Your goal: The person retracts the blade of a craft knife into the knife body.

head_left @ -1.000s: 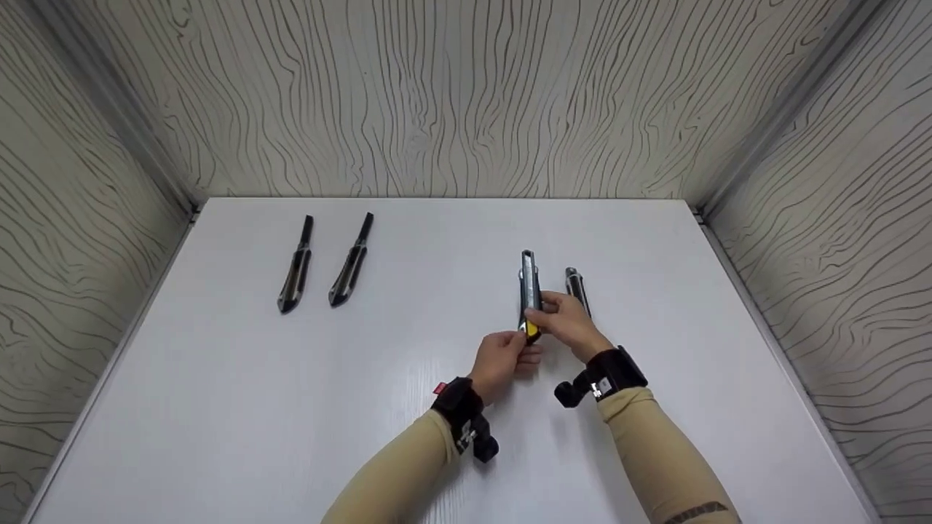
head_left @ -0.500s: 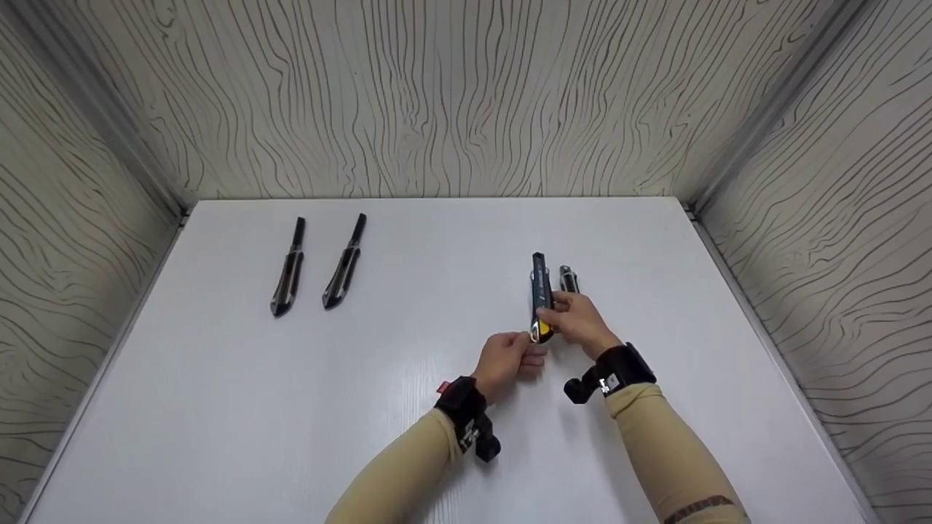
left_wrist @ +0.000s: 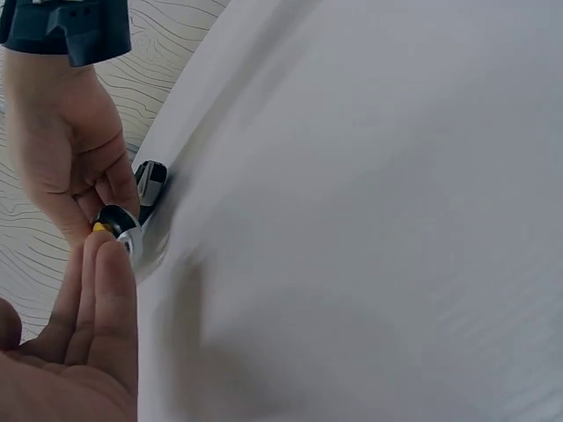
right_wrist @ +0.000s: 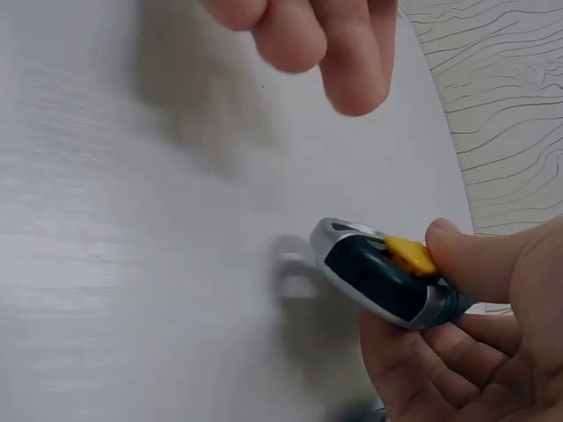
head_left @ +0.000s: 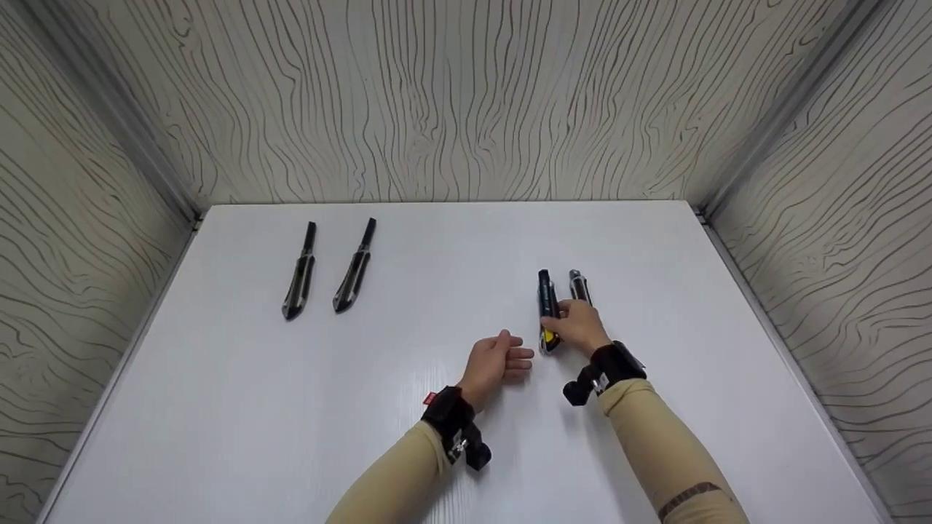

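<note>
My right hand pinches a utility knife with a dark body, silver edging and a yellow slider. In the right wrist view the knife lies between thumb and fingers, over its own shadow on the white table. My left hand is just to the left of the knife's near end, fingers extended, holding nothing. The left wrist view shows those straight fingers overlapping the knife's rounded end. A second utility knife lies just right of the held one, its lower part hidden behind my right hand.
Two more utility knives, one at far left and one beside it, lie on the left half of the white table. Wood-grain panels rise at the back and both sides.
My left hand has let go of the knife's end, drawn slightly left, and straightened its fingers. My right hand has moved the knife a little right and lower, turning it.
</note>
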`<state>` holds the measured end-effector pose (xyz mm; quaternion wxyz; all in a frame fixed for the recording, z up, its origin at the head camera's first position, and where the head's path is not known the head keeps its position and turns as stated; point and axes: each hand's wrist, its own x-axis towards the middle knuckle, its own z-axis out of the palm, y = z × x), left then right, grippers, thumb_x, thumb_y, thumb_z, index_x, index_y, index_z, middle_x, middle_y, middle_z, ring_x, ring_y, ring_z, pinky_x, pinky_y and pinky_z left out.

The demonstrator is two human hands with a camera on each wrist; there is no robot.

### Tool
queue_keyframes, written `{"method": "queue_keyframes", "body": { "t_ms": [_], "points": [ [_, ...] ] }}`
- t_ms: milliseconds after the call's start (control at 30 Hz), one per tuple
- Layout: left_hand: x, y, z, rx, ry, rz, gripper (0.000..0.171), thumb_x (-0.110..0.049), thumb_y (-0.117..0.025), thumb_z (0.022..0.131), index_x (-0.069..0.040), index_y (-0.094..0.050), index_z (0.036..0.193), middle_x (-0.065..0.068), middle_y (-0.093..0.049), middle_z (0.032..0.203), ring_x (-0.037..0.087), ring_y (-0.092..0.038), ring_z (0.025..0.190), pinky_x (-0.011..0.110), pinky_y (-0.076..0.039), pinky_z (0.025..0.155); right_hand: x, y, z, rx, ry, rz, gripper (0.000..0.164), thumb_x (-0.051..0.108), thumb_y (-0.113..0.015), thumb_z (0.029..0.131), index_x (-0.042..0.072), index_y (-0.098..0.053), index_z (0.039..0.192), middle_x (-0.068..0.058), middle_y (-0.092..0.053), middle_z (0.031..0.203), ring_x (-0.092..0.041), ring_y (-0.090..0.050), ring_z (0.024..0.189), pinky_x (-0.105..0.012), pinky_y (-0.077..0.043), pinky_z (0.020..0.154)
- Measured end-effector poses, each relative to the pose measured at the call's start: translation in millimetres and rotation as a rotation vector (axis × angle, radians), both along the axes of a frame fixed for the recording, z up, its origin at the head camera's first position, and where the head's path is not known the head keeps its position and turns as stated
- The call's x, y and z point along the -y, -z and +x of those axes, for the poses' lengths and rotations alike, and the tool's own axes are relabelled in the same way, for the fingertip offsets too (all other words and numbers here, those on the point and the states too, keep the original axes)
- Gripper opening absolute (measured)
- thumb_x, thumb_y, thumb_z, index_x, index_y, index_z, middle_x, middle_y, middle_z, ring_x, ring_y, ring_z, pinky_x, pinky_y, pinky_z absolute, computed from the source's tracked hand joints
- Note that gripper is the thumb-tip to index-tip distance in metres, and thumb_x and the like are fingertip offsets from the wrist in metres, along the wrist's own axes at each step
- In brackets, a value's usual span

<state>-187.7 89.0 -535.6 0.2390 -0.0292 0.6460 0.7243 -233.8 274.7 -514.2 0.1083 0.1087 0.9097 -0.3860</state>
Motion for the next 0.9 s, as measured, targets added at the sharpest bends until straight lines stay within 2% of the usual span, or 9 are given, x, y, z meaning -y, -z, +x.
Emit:
{"method": "queue_keyframes", "body": {
  "t_ms": [167, 433, 633, 900],
  "points": [
    [9.4, 0.8, 0.2, -0.008, -0.022, 0.018, 0.049, -0.03, -0.034, 0.107, 0.01, -0.055, 0.126, 0.019, -0.072, 0.109, 0.025, -0.072, 0.095, 0.038, -0.059, 0.085, 5.2, -0.5, -1.1, -0.006, 0.003, 0.094, 0.04, 0.023, -0.068, 0.089, -0.005, -0.063, 0.117, -0.015, -0.068, 0.097, -0.02, -0.061, 0.078, -0.025, -0.046, 0.066],
    [19.3, 1.0, 0.6, -0.017, -0.031, 0.006, 0.049, -0.031, -0.036, 0.107, 0.01, -0.055, 0.126, 0.019, -0.072, 0.108, 0.025, -0.072, 0.095, 0.039, -0.059, 0.086, 9.0, 1.0, -3.3, -0.053, 0.018, 0.184, 0.037, 0.024, -0.07, 0.087, -0.005, -0.067, 0.109, -0.016, -0.07, 0.094, -0.023, -0.062, 0.078, -0.03, -0.048, 0.067],
    [23.4, -0.4, 0.2, 0.0, -0.04, 0.018, 0.046, -0.028, -0.038, 0.106, 0.01, -0.056, 0.124, 0.019, -0.072, 0.108, 0.023, -0.073, 0.093, 0.04, -0.058, 0.087, 8.0, 3.4, -3.4, -0.048, 0.022, 0.252, 0.028, 0.024, -0.068, 0.088, -0.003, -0.068, 0.095, -0.012, -0.067, 0.081, -0.021, -0.061, 0.068, -0.027, -0.044, 0.057],
    [29.9, -0.6, -0.8, -0.001, -0.053, 0.021, 0.045, -0.027, -0.04, 0.106, 0.01, -0.055, 0.125, 0.018, -0.072, 0.108, 0.021, -0.073, 0.092, 0.036, -0.059, 0.085, 10.4, 2.4, -2.1, -0.04, 0.023, 0.326, 0.026, 0.024, -0.066, 0.09, -0.002, -0.066, 0.091, -0.012, -0.065, 0.078, -0.023, -0.059, 0.066, -0.027, -0.042, 0.053]
  ]
}}
